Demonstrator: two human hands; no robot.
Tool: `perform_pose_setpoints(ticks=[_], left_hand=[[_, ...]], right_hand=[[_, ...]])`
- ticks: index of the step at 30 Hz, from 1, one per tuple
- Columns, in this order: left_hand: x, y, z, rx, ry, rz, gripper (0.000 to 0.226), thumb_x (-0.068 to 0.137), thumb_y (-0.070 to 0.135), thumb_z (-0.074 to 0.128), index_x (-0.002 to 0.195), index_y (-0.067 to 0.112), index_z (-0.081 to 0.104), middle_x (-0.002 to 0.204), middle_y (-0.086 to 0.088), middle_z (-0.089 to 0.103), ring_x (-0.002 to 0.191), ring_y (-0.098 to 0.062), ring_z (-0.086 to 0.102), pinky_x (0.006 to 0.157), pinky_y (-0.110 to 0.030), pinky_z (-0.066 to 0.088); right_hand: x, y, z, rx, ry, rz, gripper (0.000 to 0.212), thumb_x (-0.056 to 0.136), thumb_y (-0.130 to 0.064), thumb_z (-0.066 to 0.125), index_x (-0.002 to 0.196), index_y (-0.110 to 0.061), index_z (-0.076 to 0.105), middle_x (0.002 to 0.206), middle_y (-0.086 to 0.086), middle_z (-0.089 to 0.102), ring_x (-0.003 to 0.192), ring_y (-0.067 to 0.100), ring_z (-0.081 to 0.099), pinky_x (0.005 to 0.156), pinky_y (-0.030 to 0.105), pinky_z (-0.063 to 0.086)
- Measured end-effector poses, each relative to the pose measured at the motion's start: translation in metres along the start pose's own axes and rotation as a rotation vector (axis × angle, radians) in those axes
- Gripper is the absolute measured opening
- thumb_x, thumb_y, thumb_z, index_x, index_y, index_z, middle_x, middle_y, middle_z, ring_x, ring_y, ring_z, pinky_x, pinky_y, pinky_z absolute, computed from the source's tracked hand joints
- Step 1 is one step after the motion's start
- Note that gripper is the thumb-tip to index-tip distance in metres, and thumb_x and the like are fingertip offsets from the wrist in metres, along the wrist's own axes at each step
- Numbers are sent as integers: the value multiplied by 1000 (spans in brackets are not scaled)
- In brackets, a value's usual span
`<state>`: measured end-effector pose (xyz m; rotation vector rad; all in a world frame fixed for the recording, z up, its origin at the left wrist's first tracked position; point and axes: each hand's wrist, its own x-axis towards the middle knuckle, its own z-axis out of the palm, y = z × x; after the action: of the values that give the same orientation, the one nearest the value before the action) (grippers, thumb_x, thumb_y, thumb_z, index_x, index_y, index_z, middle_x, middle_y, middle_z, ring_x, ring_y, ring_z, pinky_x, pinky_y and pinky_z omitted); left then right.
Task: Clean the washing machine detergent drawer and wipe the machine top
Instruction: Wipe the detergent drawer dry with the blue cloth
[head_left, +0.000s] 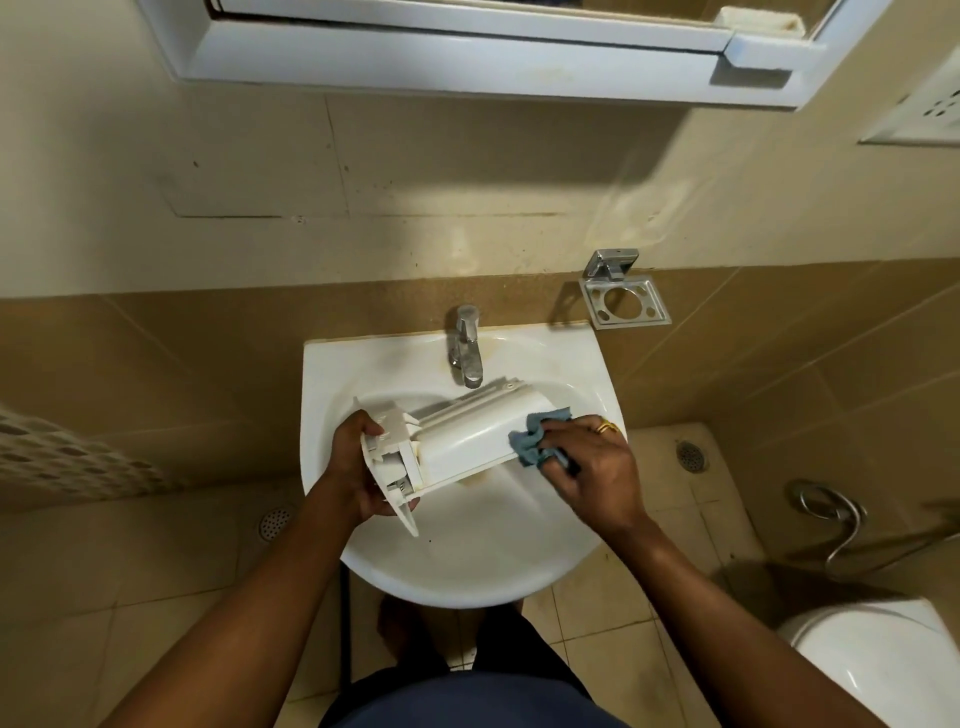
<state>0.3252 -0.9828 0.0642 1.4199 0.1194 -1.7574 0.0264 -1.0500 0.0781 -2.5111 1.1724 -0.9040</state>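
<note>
My left hand (358, 467) grips the front-panel end of the white plastic detergent drawer (462, 436), held tilted over the glossy white ceramic sink (467, 561). My right hand (592, 467) pinches a crumpled blue cloth (535, 439) against the drawer's smooth, rounded far end. A chrome tap (466, 345) stands just behind the drawer.

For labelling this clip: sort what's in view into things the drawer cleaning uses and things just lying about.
In use: detergent drawer, held by the left hand; blue cloth, gripped by the right hand; wash basin beneath them.
Just there: tap, chrome wall holder, mirror cabinet, toilet, spray hose, floor drain.
</note>
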Motion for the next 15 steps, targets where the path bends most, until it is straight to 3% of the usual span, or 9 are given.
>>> perform_pose_setpoints(ticks=[3,7,11,15], left_hand=[[1,-1,2,-18,22,54,34,67,35,50,88,15,67,78,-11,60,70,-32,56,73,-38,45],[3,-3,0,-134,-61,209,44,83,21,38,77,12,80,78,-11,68,65,-28,63,71,-34,47],[6,-3,-17,-156,-50,306,41,78,15,42,99,9,77,94,-15,72,78,-31,67,72,-37,55],[4,-9,-22,-124,-82,299,52,66,13,49,114,2,67,94,-18,69,79,-32,66,70,-37,55]], right_hand=[[6,8,-1,56,92,231,15,79,-13,73,94,-14,76,98,-3,75,86,18,66,75,41,54],[14,-16,5,117,59,224,18,85,-22,65,98,-14,74,101,-2,74,91,15,65,82,32,52],[11,-27,11,109,6,195,20,85,-26,69,100,-14,74,101,0,74,92,15,65,82,32,53],[14,-29,15,136,11,387,18,87,-33,68,99,-20,74,94,-5,73,84,12,66,76,32,56]])
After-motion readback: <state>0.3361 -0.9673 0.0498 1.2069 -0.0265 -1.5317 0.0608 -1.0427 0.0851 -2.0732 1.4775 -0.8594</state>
